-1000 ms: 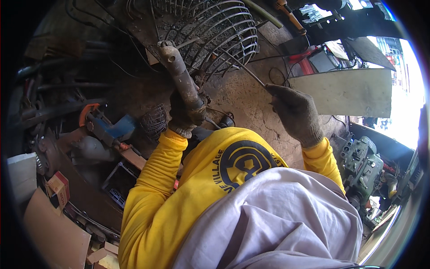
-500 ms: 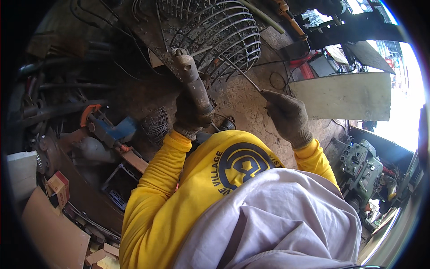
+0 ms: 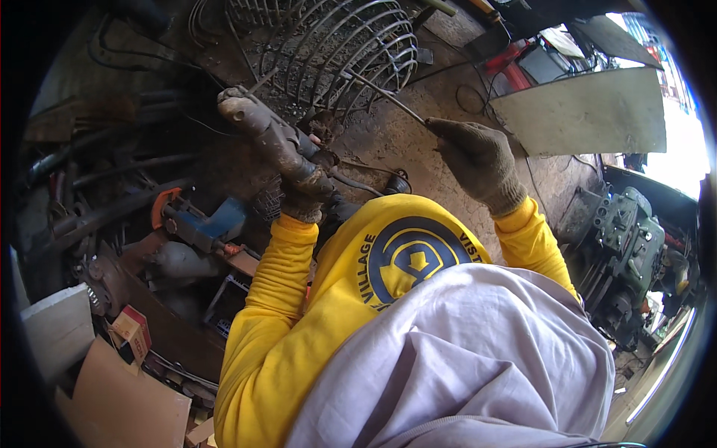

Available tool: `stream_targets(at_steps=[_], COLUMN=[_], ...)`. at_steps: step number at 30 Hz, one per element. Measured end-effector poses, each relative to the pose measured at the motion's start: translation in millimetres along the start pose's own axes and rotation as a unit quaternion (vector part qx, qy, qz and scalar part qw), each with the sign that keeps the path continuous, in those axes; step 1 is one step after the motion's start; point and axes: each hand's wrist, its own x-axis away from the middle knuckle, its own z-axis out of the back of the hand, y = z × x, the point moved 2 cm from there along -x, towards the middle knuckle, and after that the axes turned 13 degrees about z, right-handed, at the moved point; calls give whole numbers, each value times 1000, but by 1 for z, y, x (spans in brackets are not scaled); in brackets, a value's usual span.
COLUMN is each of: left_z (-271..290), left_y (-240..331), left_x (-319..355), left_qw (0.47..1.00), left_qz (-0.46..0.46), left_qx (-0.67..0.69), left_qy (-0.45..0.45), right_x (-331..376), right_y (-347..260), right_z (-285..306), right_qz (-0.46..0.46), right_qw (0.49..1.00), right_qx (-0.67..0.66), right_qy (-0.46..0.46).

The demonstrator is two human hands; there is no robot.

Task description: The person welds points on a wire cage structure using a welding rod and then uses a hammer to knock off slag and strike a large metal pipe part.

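Raised since a second ago, the gloved left hand (image 3: 302, 190) grips a grimy welding holder (image 3: 258, 127) while the gloved right hand (image 3: 478, 160) pinches a thin metal rod (image 3: 388, 97) against the domed wire cage (image 3: 336, 52), where it could slip.

A blue and orange power tool (image 3: 196, 222) lies left among dark pipes (image 3: 112, 168), a pale flat board (image 3: 590, 112) leans right above a green machine (image 3: 627, 231).

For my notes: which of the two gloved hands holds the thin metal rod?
The right hand pinches the thin metal rod; the left hand grips a thick, dirty tool handle instead.
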Motion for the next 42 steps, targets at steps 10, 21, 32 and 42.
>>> stream_targets(at_steps=[10,21,32,42], left_z=[-7,-33,-57,-72], left_y=[-40,35,-17,52], left_x=[20,20,5,-11], left_qw=[998,973,929,978], left_qz=[51,-68,82,-32], left_qx=[26,-159,355,100], left_qy=[1,152,57,179], right_x=[-16,7,-7,-8], right_y=[-40,-25,16,53], right_z=[35,87,90,92], right_qz=[-49,-30,86,93], right_qw=[995,998,990,991], right_qx=[52,22,69,18], right_qy=[-65,-59,-92,-92])
